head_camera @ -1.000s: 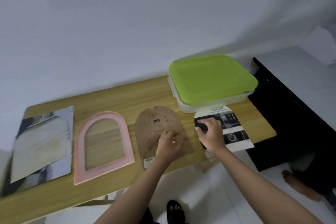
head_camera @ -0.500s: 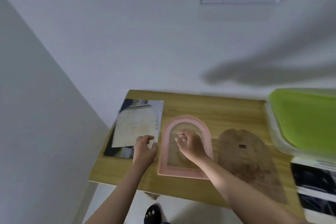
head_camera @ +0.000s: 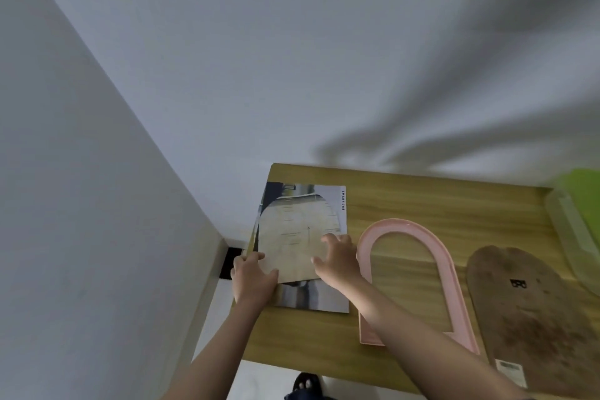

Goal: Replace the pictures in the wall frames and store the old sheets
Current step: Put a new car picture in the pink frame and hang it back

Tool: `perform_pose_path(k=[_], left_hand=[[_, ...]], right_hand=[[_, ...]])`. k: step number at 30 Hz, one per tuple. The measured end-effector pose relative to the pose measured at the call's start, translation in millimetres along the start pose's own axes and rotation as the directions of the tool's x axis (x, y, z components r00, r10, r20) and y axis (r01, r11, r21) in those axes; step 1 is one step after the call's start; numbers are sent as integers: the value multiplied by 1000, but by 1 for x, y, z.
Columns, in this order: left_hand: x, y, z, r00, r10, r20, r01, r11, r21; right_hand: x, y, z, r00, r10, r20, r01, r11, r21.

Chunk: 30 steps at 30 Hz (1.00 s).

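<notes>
At the tabletop's [head_camera: 406, 191] left edge, an arch-cut pale sheet [head_camera: 297, 237] lies on a printed page [head_camera: 311, 297]. The left hand [head_camera: 251, 279] pinches the sheet's near left corner; the right hand [head_camera: 337, 258] rests on its right side, fingers spread and bent. The pink arched frame [head_camera: 451, 273] lies empty just beside, brown backing board [head_camera: 532, 312] farther right.
</notes>
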<state>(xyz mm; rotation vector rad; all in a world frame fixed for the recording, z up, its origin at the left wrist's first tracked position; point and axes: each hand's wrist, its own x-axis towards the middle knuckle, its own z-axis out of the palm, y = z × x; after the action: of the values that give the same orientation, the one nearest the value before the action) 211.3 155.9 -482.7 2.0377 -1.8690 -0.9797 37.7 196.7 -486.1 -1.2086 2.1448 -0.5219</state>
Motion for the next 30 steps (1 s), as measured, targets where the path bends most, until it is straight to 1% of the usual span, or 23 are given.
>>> perform_pose_path(k=[2, 6, 10, 14, 16, 19, 21, 23, 25, 27, 30], left_hand=[[4, -1, 0, 1000, -17, 13, 18, 1000, -18], [11, -4, -3, 999, -25, 28, 27, 995, -96], [18, -7, -8, 999, 34, 37, -27, 983, -180], [20, -2, -17, 999, 47, -6, -47, 958, -283], [18, 2, -23, 999, 52, -14, -53, 927, -371], [16, 7, -33, 996, 86, 7, -71, 861, -503], [14, 9, -38, 994, 107, 24, -74, 814, -576], [12, 13, -40, 991, 129, 35, -78, 768, -636], [6, 20, -39, 986, 160, 40, -93, 739, -667], [-3, 30, -31, 982, 181, 61, -94, 737, -670], [-23, 46, -6, 964, 215, 156, -60, 748, -661]], right_hand=[[3, -3, 6, 999, 29, -23, -29, 1000, 1], [7, -7, 11, 995, 89, -55, -84, 993, 78], [11, -6, 9, 991, 120, -59, -114, 988, 104], [12, -5, 6, 989, 130, -67, -122, 986, 112], [12, -4, 3, 990, 113, -86, -100, 985, 143], [17, -3, -6, 987, 41, -154, -8, 978, 208], [18, -3, -15, 980, 58, -188, 3, 950, 312], [17, -1, -27, 973, 76, -217, 28, 899, 437], [13, 4, -39, 968, 80, -237, 54, 858, 511], [7, 16, -54, 954, 94, -284, 69, 854, 516], [-10, 44, -80, 932, 113, -344, 67, 880, 471]])
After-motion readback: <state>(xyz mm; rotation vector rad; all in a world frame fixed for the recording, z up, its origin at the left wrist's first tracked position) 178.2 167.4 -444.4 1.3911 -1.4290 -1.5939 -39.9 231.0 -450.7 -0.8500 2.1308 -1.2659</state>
